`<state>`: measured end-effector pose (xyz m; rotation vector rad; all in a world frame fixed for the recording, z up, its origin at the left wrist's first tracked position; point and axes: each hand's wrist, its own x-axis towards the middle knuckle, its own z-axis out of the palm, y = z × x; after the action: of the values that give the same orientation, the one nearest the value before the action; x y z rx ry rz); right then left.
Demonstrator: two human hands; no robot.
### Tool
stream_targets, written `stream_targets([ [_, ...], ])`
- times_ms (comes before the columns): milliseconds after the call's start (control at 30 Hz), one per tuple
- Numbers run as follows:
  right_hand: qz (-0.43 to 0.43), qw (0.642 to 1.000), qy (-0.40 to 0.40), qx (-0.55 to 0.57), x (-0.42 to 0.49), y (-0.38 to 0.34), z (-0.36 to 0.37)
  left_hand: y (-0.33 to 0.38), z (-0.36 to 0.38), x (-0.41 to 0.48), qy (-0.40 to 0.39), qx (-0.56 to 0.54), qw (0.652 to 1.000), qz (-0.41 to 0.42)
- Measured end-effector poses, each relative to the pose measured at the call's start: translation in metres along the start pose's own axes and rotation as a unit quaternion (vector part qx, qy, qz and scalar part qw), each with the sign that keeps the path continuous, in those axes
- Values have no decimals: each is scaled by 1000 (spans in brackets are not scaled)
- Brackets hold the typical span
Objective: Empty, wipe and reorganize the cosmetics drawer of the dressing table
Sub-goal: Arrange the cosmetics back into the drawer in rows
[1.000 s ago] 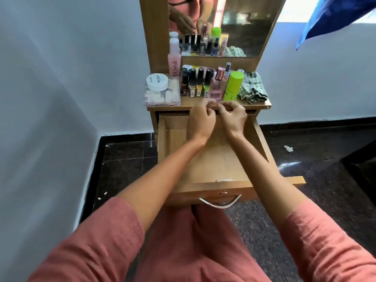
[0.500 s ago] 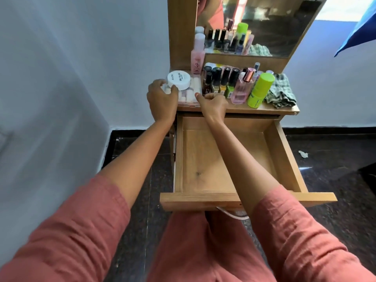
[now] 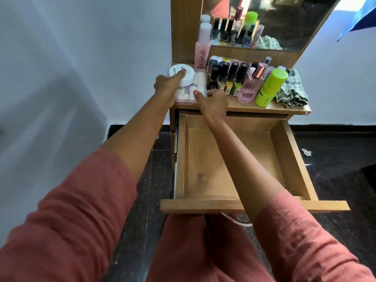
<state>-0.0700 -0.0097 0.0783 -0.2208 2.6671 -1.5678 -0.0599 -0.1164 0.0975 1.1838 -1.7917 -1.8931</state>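
Head view: left hand [image 3: 165,86] and right hand [image 3: 213,102] clasp opposite sides of a clear plastic box [image 3: 188,95] on the table [image 3: 284,109], left forefinger atop its white jar [image 3: 189,76], drawer [image 3: 289,159] beneath both forearms.

My terracotta-pink sleeves [image 3: 71,220] are plain, and my left hand [image 3: 165,86] and right hand [image 3: 213,102] both wear orange-red nail polish. The round jar [image 3: 188,77] is white with dark lettering. The clear plastic box [image 3: 190,92] shows white and pale lilac pads. The tall bottle [image 3: 202,50] is pink with a white cap, the nail polish bottles [image 3: 232,75] are capped black, and the pink glass perfume bottle [image 3: 249,89] is topped rose-gold. The cylinder bottle [image 3: 269,87] is lime green, the crumpled cloth [image 3: 292,90] green-and-white checked. The wooden drawer [image 3: 203,159] is honey brown, the stone floor [image 3: 345,155] dark and speckled.
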Motion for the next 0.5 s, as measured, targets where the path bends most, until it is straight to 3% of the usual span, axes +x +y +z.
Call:
stream_targets([
  [500,35,998,-50,25,-42,4,-12,-23,-29,-43,18,-85,996,-31],
])
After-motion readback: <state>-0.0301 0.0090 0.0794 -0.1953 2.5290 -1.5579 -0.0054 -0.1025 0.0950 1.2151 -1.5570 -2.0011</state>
